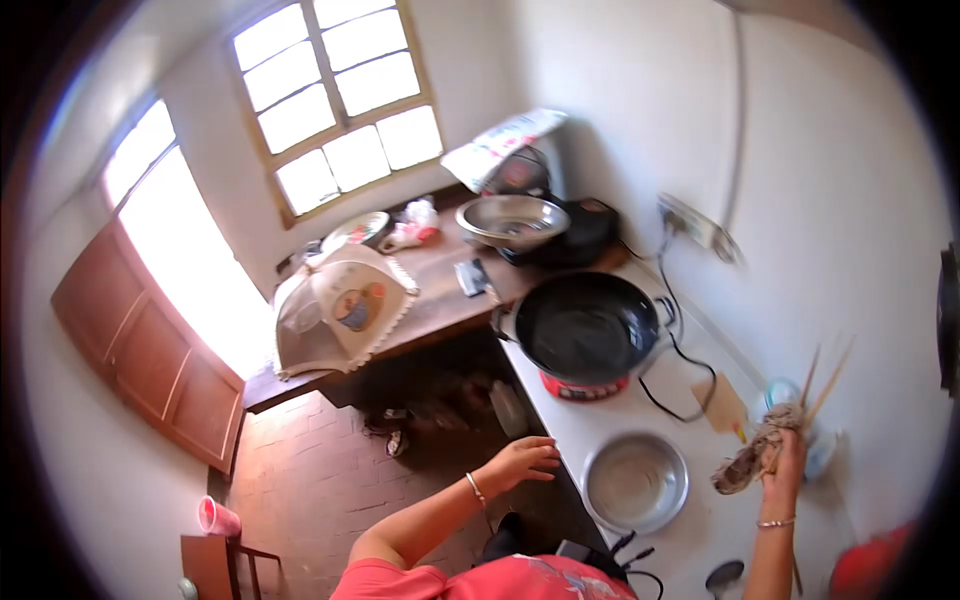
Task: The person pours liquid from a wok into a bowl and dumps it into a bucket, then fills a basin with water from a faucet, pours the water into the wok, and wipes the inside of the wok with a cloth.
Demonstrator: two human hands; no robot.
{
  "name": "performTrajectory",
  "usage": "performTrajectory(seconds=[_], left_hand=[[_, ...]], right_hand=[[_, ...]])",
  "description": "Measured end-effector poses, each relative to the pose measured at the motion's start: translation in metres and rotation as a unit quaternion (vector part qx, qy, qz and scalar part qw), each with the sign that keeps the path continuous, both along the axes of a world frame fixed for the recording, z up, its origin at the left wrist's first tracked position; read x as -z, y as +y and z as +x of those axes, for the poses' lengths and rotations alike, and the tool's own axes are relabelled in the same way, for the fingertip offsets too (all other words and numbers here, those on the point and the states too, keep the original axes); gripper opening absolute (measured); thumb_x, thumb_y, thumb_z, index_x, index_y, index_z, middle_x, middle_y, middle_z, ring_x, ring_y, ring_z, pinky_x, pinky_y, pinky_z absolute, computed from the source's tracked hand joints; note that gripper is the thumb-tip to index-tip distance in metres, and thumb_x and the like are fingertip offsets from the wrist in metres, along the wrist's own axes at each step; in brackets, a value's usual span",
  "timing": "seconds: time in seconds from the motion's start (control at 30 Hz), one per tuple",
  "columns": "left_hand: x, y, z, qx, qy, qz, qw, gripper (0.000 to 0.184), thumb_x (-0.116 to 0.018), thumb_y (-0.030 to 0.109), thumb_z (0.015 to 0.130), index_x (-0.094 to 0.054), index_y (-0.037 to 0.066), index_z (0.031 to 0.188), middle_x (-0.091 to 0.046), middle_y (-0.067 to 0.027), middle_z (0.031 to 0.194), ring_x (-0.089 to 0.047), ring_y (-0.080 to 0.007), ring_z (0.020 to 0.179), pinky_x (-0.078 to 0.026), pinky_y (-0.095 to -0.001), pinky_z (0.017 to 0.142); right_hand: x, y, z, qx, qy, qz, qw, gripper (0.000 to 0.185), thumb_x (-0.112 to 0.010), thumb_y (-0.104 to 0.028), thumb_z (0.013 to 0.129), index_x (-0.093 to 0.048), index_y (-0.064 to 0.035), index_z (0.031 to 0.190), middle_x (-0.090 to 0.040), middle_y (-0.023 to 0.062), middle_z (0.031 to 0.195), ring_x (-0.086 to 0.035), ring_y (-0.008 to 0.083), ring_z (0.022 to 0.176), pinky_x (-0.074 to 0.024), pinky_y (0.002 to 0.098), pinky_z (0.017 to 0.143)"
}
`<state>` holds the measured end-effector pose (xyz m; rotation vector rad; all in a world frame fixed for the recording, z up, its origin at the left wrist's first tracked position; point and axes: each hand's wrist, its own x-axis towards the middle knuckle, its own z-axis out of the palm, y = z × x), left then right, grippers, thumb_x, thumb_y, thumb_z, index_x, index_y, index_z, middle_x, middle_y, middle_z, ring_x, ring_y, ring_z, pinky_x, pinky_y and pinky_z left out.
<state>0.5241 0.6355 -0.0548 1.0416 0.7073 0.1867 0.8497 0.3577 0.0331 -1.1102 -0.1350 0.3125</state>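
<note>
My right hand [788, 462] is closed around a crumpled brown-grey cloth [745, 467] at the right of the white counter. Thin sticks [828, 385] rise beside the cloth from the same spot; whether the hand grips them too is unclear. My left hand [525, 460] is empty, its fingers apart, over the counter's left edge. Between the two hands a metal basin [635, 483] rests on the counter [700, 535]. Behind it a black wok [587, 327] sits on a red stove [584, 388]. A tan board [720, 408] lies near the wall.
On the wooden table [450, 310] are a mesh food cover [340, 310], a cleaver [472, 278] and a steel bowl [513, 220]. A black cord [690, 357] runs across the counter to a wall socket [700, 228]. A pink cup [218, 517] stands on a stool at lower left.
</note>
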Motion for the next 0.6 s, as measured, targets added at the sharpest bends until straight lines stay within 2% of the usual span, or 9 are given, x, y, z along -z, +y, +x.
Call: performTrajectory(seconds=[0.03,0.13,0.2,0.27,0.37,0.5,0.6], left_hand=[[-0.009,0.007,0.003,0.006,-0.030,-0.001,1.000,0.048,-0.055,0.021,0.090,-0.039,-0.003,0.129,-0.050,-0.0175,0.120,-0.052,-0.0284,0.109,-0.049,-0.0434,0.087],[-0.048,0.024,0.011,0.021,-0.090,0.009,0.996,0.048,-0.053,0.021,0.090,-0.039,-0.003,0.129,-0.050,-0.0166,0.120,-0.052,-0.0271,0.110,-0.048,-0.0415,0.089],[-0.062,0.045,0.013,0.046,-0.131,0.021,0.990,0.047,-0.052,0.022,0.091,-0.039,-0.002,0.129,-0.050,-0.0149,0.120,-0.051,-0.0252,0.110,-0.047,-0.0394,0.090],[-0.067,0.064,0.014,0.056,-0.151,0.021,0.987,0.046,-0.052,0.022,0.092,-0.039,-0.002,0.129,-0.050,-0.0143,0.120,-0.051,-0.0248,0.111,-0.047,-0.0389,0.090],[-0.065,0.105,0.014,0.092,-0.189,-0.004,0.978,0.044,-0.049,0.021,0.093,-0.039,0.000,0.130,-0.048,-0.0120,0.125,-0.051,-0.0237,0.112,-0.047,-0.0369,0.090],[-0.068,0.156,0.002,0.097,-0.164,-0.006,0.982,0.045,-0.050,0.020,0.093,-0.038,0.001,0.131,-0.048,-0.0134,0.125,-0.051,-0.0252,0.112,-0.048,-0.0381,0.089],[-0.063,0.190,-0.011,0.060,-0.155,0.016,0.986,0.042,-0.053,0.019,0.090,-0.042,0.000,0.127,-0.052,-0.0141,0.118,-0.054,-0.0252,0.108,-0.050,-0.0387,0.085]], right_hand=[[-0.023,0.016,-0.008,-0.006,-0.008,0.022,1.000,0.003,-0.052,-0.008,0.079,-0.051,-0.0072,0.081,-0.048,-0.0005,0.063,-0.040,0.0063,0.043,-0.0310,0.0202,0.036],[-0.065,0.059,-0.004,-0.054,-0.072,0.079,0.993,0.013,-0.051,-0.012,0.082,-0.051,-0.0031,0.092,-0.053,0.0040,0.074,-0.047,0.0109,0.055,-0.0393,0.0248,0.048],[-0.088,0.088,-0.003,-0.098,-0.098,0.099,0.985,0.020,-0.049,-0.013,0.084,-0.052,-0.0002,0.099,-0.058,0.0089,0.085,-0.056,0.0161,0.068,-0.0498,0.0294,0.060],[-0.109,0.121,-0.008,-0.116,-0.157,0.093,0.976,0.009,-0.049,-0.014,0.087,-0.049,-0.0048,0.088,-0.051,0.0009,0.071,-0.041,0.0069,0.051,-0.0341,0.0211,0.043],[-0.120,0.177,-0.010,-0.091,-0.152,0.104,0.979,0.008,-0.052,-0.014,0.085,-0.050,-0.0063,0.088,-0.047,-0.0023,0.068,-0.039,0.0035,0.049,-0.0290,0.0178,0.043],[-0.104,0.243,-0.024,-0.100,-0.122,0.077,0.984,0.008,-0.052,-0.012,0.085,-0.052,-0.0069,0.091,-0.050,-0.0018,0.074,-0.044,0.0049,0.055,-0.0348,0.0177,0.046],[-0.063,0.275,-0.032,-0.130,-0.100,-0.020,0.986,0.013,-0.053,-0.011,0.085,-0.054,-0.0076,0.098,-0.053,-0.0015,0.082,-0.052,0.0080,0.068,-0.0438,0.0199,0.055]])
